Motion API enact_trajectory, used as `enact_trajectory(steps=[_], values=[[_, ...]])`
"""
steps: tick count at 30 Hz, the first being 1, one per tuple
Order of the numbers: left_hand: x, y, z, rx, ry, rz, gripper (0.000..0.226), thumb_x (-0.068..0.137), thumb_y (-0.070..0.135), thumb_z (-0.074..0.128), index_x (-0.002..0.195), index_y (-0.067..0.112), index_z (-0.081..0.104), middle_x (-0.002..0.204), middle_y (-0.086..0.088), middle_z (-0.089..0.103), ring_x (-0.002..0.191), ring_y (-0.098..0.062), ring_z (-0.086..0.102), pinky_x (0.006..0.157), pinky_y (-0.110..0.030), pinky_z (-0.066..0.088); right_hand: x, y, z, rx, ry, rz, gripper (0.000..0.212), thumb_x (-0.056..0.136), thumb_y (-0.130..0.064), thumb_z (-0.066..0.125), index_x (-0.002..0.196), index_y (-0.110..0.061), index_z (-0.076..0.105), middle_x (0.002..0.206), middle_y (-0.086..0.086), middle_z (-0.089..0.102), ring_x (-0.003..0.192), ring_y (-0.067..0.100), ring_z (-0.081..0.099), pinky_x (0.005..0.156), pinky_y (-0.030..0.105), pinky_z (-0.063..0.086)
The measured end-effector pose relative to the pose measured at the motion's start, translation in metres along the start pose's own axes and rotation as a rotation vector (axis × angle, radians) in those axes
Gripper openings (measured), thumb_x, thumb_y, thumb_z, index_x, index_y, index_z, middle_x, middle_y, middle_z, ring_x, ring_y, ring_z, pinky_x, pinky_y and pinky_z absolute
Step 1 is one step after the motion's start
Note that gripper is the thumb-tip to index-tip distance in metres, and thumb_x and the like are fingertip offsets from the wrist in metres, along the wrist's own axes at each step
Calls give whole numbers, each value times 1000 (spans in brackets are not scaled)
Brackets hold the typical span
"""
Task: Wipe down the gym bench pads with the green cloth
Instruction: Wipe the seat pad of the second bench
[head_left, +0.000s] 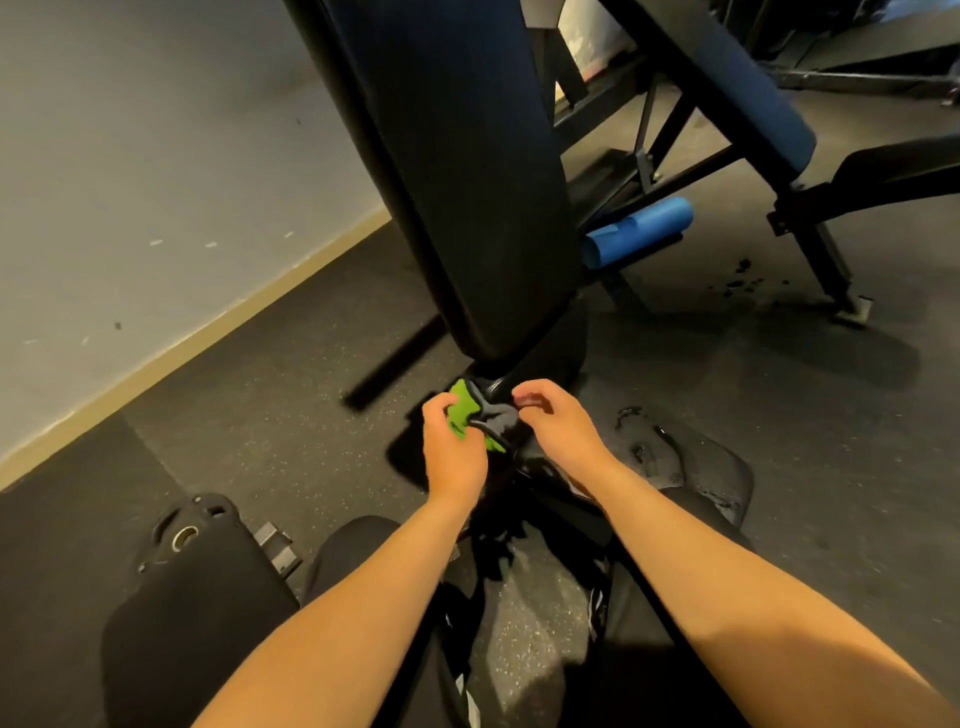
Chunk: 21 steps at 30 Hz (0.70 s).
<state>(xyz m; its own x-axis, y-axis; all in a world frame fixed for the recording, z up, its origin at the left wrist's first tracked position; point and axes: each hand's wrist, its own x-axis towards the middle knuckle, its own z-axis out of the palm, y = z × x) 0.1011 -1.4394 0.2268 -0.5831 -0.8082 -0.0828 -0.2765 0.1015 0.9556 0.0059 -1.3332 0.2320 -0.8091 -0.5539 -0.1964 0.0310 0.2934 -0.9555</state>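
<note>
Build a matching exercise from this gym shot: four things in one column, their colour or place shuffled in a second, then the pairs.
1 cloth
2 foam roller
3 backrest pad
4 wall

A blue, right of the backrest pad
B grey, far left
C green, gripped by the left hand
D dark, upright in the middle

Pairs: 1-C, 2-A, 3-D, 4-B

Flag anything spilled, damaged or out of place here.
Dark wet-looking splotches dot the floor by the far bench's foot, like a spill. The black pad beside the right hand glistens wet, possibly from wiping.
</note>
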Motion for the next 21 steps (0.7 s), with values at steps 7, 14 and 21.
enact_trajectory(steps=[7,14,21], values=[[44,-12,41,-39,-102,15,64,102,29,50,156,29,17,153,5,31,136,-14,40,113,-39,39,37,7,29,-17,166,85,35,101,-21,46,136,-27,50,129,-2,56,113,15,56,91,27,45],[50,-25,57,-98,-13,4,58,104,29,42,156,26,17,159,1,23,141,-16,32,117,-38,32,58,27,37,-265,144,129,14,99,-18,42,102,-14,55,100,6,62,88,21,57,69,33,43],[51,-32,59,-221,33,-114,48,103,33,39,149,38,25,146,2,43,128,-17,45,108,-39,36,58,39,41,-238,169,165,8,96,-15,48,101,-19,52,98,2,60,82,15,54,68,29,43]])
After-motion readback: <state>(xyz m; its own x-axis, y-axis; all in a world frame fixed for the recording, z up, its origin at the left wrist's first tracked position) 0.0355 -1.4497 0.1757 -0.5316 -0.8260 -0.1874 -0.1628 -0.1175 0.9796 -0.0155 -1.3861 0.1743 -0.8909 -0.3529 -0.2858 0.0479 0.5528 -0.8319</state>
